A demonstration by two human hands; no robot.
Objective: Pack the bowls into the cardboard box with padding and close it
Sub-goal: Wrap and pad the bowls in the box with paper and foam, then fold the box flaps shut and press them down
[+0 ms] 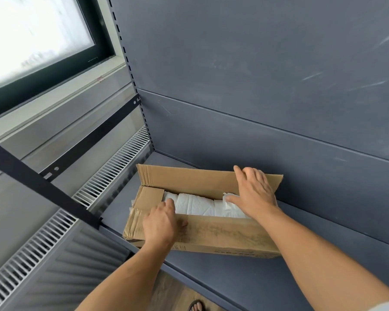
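Note:
A long brown cardboard box [222, 234] lies on a dark grey shelf [245, 277]. White paper padding [198, 204] fills the open slot along its top; no bowls show. The far long flap [189, 179] stands up, and the near long flap is folded down. My left hand [161, 222] rests on the near flap by the left end, fingers curled at the edge of the padding. My right hand [254, 191] lies flat with spread fingers over the right end, touching the padding and the far flap.
The shelf's grey back panel [256, 86] rises right behind the box. A black bracket [43, 182] runs along the shelf's left side, with a white radiator grille [94, 189] and a window beyond. A sandalled foot [197, 305] shows below on the wooden floor.

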